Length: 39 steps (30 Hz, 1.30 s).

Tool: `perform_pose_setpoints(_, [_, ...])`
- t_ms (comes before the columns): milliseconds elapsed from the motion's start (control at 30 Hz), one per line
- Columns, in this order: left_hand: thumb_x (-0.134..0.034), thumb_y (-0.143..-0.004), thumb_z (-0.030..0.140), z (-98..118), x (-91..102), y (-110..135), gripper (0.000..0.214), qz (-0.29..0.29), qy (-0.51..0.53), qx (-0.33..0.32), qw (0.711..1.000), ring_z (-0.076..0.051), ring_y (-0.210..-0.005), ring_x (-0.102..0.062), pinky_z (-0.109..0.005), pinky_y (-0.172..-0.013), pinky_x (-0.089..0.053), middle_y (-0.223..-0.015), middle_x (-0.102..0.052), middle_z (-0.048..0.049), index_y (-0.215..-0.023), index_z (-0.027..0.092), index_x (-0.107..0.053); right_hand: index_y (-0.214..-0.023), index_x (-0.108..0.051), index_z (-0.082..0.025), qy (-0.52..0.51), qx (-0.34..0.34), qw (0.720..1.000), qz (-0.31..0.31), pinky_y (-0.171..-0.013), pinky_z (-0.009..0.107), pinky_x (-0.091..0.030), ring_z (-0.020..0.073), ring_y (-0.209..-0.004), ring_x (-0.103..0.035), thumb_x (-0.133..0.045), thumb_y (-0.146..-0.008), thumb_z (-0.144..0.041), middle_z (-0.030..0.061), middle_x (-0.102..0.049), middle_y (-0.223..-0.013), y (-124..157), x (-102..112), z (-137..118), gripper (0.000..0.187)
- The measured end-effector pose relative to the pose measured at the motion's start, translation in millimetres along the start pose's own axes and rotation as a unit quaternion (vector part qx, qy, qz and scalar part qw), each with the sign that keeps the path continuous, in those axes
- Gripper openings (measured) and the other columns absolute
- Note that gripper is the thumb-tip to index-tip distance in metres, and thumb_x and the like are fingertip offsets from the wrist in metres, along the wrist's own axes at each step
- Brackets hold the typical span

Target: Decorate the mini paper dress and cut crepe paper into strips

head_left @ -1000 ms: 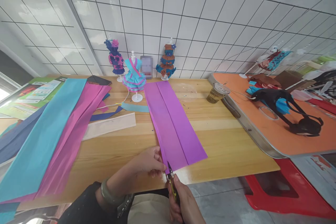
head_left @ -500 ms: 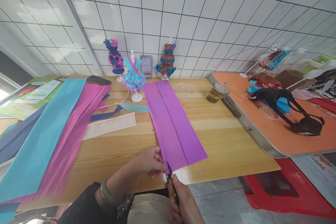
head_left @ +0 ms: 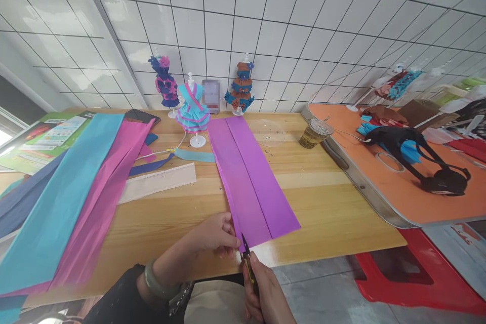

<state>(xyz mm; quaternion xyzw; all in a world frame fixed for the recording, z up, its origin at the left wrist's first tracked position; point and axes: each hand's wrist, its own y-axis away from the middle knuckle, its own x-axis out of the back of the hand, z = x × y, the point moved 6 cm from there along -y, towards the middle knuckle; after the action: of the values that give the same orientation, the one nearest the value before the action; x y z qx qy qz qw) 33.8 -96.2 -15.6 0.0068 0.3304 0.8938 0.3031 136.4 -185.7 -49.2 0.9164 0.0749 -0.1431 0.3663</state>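
A long purple sheet of crepe paper (head_left: 248,192), with a fold line running along it, lies on the wooden table (head_left: 326,207). Its near left corner is pinched between the thumb and fingers of my left hand (head_left: 218,235). My right hand (head_left: 264,288) grips a pair of small dark snips (head_left: 249,268) with yellowish marks on the handle. The pointed blades lie against the paper's near left edge, just right of my left fingertips. Whether the blades are parted is too small to tell.
Turquoise (head_left: 72,182) and pink paper strips (head_left: 110,177) lie at left, near a white strip (head_left: 159,182). Behind stand small dress forms, including a turquoise-and-pink one (head_left: 193,109). A lidded cup (head_left: 315,133) stands by an orange-lined case (head_left: 379,182). A red stool (head_left: 417,273) sits below.
The view has shifted very slightly. Both hands, the snips and the purple paper hold practically the same places.
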Motion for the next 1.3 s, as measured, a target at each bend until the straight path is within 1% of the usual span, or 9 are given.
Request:
perform_pose_setpoints(167, [-0.068,-0.055,0.021,2.5,-1.8,1.5,0.030,-0.004,0.016,-0.005,1.000,-0.008,-0.036,-0.052,-0.016,-0.034,-0.037,-0.050,-0.059,0.0040,-0.079,0.015,-0.051,-0.065,-0.043,-0.020,0.005,-0.006,1.000,-0.007,-0.030,0.017,-0.030,0.0023,-0.025,-0.016,-0.038,-0.067,-0.078,-0.0129,-0.027,-0.032,-3.9,-2.3,-3.9,0.058])
perform_pose_setpoints(367, [-0.065,-0.058,0.019,-2.2,-0.1,-0.9,0.028,-0.012,-0.002,-0.015,1.000,-0.009,-0.038,-0.054,-0.016,-0.036,-0.037,-0.056,-0.063,0.0014,-0.082,0.014,-0.052,-0.066,-0.044,-0.019,0.031,0.014,0.999,0.001,-0.031,0.018,-0.033,0.0032,-0.025,-0.019,-0.037,-0.067,-0.079,-0.0127,-0.026,-0.032,-8.5,-6.6,-15.7,0.060])
perform_pose_setpoints(467, [-0.064,-0.058,0.019,-1.3,0.4,-1.0,0.026,-0.009,-0.003,-0.012,1.000,-0.009,-0.037,-0.052,-0.017,-0.035,-0.036,-0.052,-0.061,0.0028,-0.081,0.015,-0.052,-0.066,-0.044,-0.020,0.039,0.020,0.999,0.002,-0.031,0.019,-0.033,0.0033,-0.025,-0.019,-0.037,-0.069,-0.077,-0.0125,-0.026,-0.032,-9.7,-5.7,-14.7,0.058])
perform_pose_setpoints(567, [-0.065,-0.058,0.019,-0.6,0.1,-1.0,0.025,-0.011,-0.001,-0.008,1.000,-0.009,-0.036,-0.052,-0.017,-0.035,-0.036,-0.049,-0.060,0.0036,-0.079,0.015,-0.052,-0.065,-0.043,-0.020,0.040,0.020,0.999,0.004,-0.030,0.018,-0.031,0.0031,-0.025,-0.019,-0.036,-0.070,-0.076,-0.0121,-0.028,-0.033,-9.6,-4.9,-13.3,0.057])
perform_pose_setpoints(733, [-0.066,-0.057,0.021,-2.2,0.6,-2.2,0.028,-0.021,0.003,-0.014,1.000,-0.008,-0.037,-0.052,-0.016,-0.035,-0.037,-0.055,-0.063,0.0023,-0.080,0.015,-0.052,-0.064,-0.043,-0.020,0.050,0.018,0.999,0.009,-0.029,0.018,-0.031,0.0029,-0.025,-0.019,-0.038,-0.065,-0.079,-0.0127,-0.027,-0.032,-8.0,-6.9,-15.3,0.059])
perform_pose_setpoints(900, [-0.067,-0.056,0.022,-1.8,-0.3,-2.0,0.029,-0.024,0.008,-0.012,1.000,-0.008,-0.036,-0.052,-0.016,-0.035,-0.037,-0.049,-0.060,0.0039,-0.080,0.015,-0.052,-0.061,-0.041,-0.020,0.042,0.024,0.999,0.019,-0.029,0.018,-0.031,0.0029,-0.025,-0.018,-0.038,-0.065,-0.079,-0.0129,-0.025,-0.032,-8.5,-7.0,-14.0,0.059])
perform_pose_setpoints(1100, [-0.068,-0.054,0.022,0.0,-0.7,-0.9,0.031,-0.012,0.021,-0.008,1.000,-0.009,-0.038,-0.053,-0.015,-0.033,-0.035,-0.050,-0.059,0.0042,-0.079,0.015,-0.052,-0.060,-0.041,-0.021,0.042,0.022,0.999,0.026,-0.030,0.019,-0.031,0.0027,-0.024,-0.017,-0.039,-0.061,-0.082,-0.0129,-0.024,-0.031,-7.1,-9.3,-18.5,0.061])
perform_pose_setpoints(1167, [-0.069,-0.054,0.021,-0.5,-0.4,-1.2,0.031,-0.014,0.017,-0.009,1.000,-0.008,-0.038,-0.053,-0.015,-0.034,-0.035,-0.049,-0.058,0.0046,-0.080,0.015,-0.052,-0.060,-0.041,-0.021,0.039,0.025,0.999,0.027,-0.030,0.019,-0.032,0.0029,-0.025,-0.017,-0.039,-0.061,-0.081,-0.0128,-0.024,-0.032,-7.4,-9.6,-19.2,0.061])
perform_pose_setpoints(1300, [-0.070,-0.057,0.025,0.1,0.6,0.7,0.033,-0.024,0.013,-0.014,1.000,-0.009,-0.041,-0.055,-0.016,-0.035,-0.038,-0.057,-0.062,0.0027,-0.083,0.015,-0.052,-0.060,-0.040,-0.021,0.033,0.026,0.998,0.042,-0.029,0.018,-0.031,0.0033,-0.025,-0.017,-0.042,-0.064,-0.078,-0.0127,-0.024,-0.032,-9.0,-6.1,-14.5,0.057])
